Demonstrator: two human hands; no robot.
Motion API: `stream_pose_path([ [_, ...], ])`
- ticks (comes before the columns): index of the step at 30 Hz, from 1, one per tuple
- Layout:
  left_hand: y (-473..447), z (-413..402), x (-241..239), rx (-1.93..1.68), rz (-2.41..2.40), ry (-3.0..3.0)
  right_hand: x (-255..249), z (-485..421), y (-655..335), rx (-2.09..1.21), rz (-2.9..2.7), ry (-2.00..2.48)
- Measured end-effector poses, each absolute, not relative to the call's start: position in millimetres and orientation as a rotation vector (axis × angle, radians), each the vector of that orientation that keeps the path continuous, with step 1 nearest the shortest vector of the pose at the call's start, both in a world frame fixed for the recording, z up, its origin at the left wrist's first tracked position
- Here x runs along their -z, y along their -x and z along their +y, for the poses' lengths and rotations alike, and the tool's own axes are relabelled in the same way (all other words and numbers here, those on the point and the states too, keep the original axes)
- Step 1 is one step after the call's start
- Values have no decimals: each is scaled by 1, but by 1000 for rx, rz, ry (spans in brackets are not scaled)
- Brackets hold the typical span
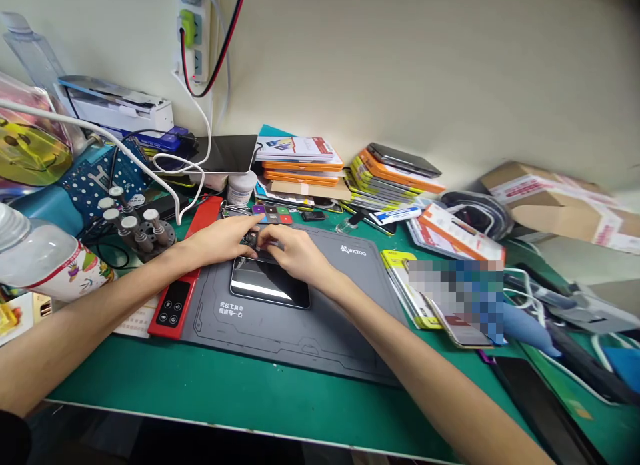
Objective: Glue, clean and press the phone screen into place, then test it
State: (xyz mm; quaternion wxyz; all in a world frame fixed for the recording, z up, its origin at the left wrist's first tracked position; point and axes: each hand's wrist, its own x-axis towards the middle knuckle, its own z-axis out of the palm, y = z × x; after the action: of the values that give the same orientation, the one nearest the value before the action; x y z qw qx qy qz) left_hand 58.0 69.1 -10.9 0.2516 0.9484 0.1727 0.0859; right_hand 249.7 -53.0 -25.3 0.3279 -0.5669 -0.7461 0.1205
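On the green-topped bench, toward its left end, stands a clear plastic bottle with a red-edged, colourful label. To its right, farther from the front edge, a round grey rack of white-capped tools stands beside the person's left forearm. Next comes a red strip with a black button panel, running along the left edge of a dark grey work mat with white lettering.

The left hand is over the mat's back left part, its grip narrow, thumb and fingers closed around a small dark part. Just in front of that part, nearer the bench's front edge, a black glass-faced rectangular phone lies flat on the mat, its face catching a bright reflection. The right hand meets the left one from the other side; its fingertips are drawn together at the small dark part, but I cannot tell whether they hold it.

Behind the hands, toward the bench's back edge, is a stack of white and orange flat boxes. Beyond the mat's right edge lies a yellow-and-white flat packet, and at the bench's front right, a long black flat slab.
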Motion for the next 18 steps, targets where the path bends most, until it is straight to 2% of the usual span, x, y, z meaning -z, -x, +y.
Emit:
stream_pose_path([
  [10, -59, 65, 2, -229, 463, -2548, 30, -30, -258, -203, -1916, 1537],
  [18, -59, 68, 8, -222, 461, -2559, 26, -58, -261, -283, -1935, 1515],
])
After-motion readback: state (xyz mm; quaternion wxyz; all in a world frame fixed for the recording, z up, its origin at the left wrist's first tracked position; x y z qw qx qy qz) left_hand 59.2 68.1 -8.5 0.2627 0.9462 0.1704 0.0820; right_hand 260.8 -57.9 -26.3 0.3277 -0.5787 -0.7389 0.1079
